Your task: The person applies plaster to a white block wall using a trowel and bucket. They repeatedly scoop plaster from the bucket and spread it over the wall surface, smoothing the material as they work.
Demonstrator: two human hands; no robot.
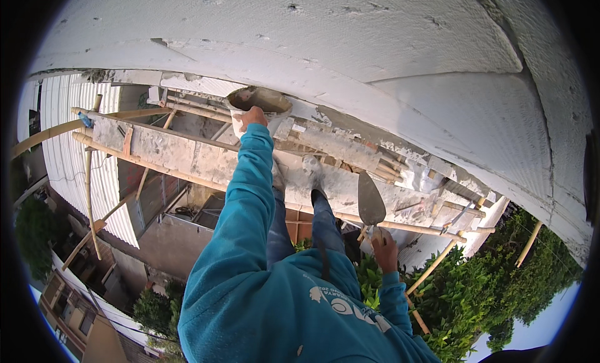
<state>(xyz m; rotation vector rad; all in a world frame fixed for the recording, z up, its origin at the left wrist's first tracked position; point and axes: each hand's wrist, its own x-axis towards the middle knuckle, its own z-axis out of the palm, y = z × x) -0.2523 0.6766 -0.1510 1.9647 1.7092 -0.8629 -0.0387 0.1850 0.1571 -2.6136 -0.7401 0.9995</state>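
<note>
My left hand is closed on the near rim of a whitish bucket, with the arm stretched out ahead. Greyish residue coats the bucket's inner wall; how full it is I cannot tell. Lower and to the right, my right hand grips the handle of a trowel. Its grey, pointed blade is directed away from me and touches nothing. Both my feet stand on a mortar-stained plank platform. A pale plastered wall rises in front of me.
Bamboo poles frame the platform, which stands high above the ground. Corrugated white sheets lie below on the left. Leafy trees fill the lower right. Scrap pieces and a narrow ledge run between the platform and the wall.
</note>
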